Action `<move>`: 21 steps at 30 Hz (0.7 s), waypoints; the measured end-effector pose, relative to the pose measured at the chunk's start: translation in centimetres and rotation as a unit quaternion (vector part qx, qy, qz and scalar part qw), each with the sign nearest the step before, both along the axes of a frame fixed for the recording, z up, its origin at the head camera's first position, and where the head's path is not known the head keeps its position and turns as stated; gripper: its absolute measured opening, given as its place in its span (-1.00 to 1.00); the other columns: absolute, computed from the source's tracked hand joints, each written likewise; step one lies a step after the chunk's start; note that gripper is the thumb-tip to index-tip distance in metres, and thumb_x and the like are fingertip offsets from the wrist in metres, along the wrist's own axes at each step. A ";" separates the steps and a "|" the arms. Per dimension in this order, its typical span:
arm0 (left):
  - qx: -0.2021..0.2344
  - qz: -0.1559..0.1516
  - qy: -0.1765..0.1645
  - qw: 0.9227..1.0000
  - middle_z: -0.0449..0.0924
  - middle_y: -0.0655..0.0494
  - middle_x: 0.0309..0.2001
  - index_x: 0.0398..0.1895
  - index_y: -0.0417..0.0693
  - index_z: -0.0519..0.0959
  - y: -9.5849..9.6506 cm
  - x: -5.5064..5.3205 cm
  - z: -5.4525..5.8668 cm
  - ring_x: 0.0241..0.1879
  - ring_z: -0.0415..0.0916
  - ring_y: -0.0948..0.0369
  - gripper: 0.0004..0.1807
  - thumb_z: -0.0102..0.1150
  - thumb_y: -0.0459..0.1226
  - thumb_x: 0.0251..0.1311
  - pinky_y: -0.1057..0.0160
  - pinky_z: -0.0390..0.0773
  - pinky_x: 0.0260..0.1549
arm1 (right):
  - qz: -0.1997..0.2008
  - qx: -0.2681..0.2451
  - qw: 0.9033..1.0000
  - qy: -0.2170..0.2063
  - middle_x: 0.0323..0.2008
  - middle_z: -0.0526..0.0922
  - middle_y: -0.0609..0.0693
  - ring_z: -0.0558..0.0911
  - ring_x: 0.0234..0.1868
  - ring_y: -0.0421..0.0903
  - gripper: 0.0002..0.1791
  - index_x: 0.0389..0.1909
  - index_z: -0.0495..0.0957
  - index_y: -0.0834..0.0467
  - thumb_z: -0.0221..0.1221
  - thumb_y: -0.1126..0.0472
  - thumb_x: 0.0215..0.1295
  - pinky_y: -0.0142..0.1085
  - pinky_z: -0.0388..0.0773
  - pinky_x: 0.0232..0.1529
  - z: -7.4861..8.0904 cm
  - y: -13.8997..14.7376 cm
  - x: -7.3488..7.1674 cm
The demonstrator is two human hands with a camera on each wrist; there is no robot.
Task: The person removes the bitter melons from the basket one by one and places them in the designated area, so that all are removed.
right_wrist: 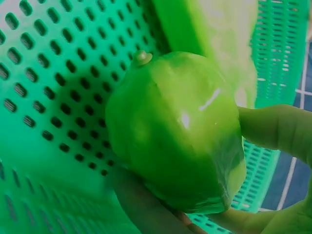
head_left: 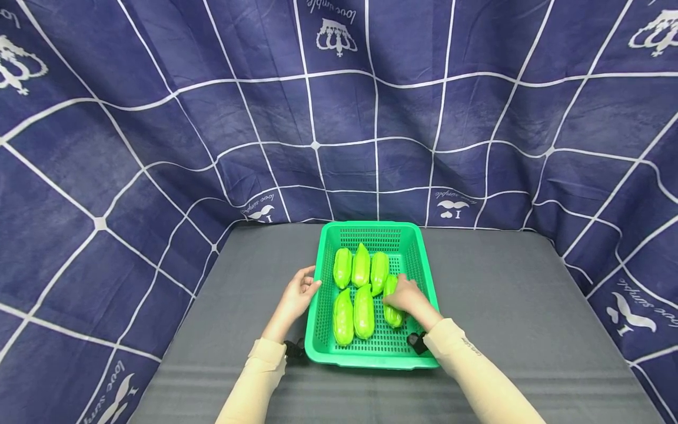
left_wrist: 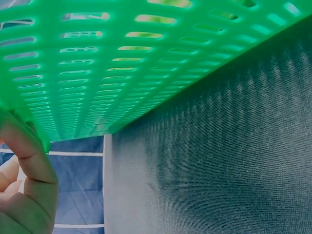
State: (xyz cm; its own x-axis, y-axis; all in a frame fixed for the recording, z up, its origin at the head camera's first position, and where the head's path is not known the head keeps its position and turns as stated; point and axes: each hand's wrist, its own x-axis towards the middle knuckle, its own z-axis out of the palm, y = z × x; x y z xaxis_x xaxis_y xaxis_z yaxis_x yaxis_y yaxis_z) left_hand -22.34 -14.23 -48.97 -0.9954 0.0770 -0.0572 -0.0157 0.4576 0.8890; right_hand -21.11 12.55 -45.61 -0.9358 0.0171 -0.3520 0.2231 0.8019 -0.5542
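Observation:
A long bright-green vegetable (right_wrist: 175, 131) with a shiny skin and a small nub at its blunt end is gripped by my right hand (head_left: 408, 294), the thumb on one side and fingers on the other. It lies on the right side inside a green plastic basket (head_left: 371, 360). Several more such vegetables (head_left: 343, 318) lie in the basket, a row at the back and two in front. My left hand (head_left: 298, 294) is at the basket's left rim, its curled fingers (left_wrist: 29, 156) hooked at the edge in the left wrist view.
The basket has slotted walls and stands on a grey tabletop (head_left: 492, 294). A dark blue curtain (head_left: 402, 118) with white grid lines hangs behind and along the sides. Black wrist gear (head_left: 417, 343) overlaps the basket's front right corner.

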 end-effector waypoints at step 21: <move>-0.011 -0.016 0.004 1.000 0.56 -0.11 -0.15 0.42 -0.23 0.26 -0.4 0.0 0.2 -0.37 0.43 0.22 -0.43 0.11 -0.25 0.42 0.24 0.42 -0.34 | -0.088 -0.092 0.983 0.136 0.27 0.40 0.39 0.42 0.26 0.32 -0.19 0.43 0.14 0.32 0.22 0.14 0.20 0.12 0.35 0.23 5.9 5.0 -1.0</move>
State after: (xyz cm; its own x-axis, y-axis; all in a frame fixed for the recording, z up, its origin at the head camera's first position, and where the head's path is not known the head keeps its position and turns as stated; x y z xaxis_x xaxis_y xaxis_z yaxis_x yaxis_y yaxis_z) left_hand -22.34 -14.61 -48.77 -0.9929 0.1076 -0.0507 0.0069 0.4776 0.8786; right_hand -22.13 17.55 -39.75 -0.9839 0.1463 -0.1024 0.1734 0.6455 -0.7439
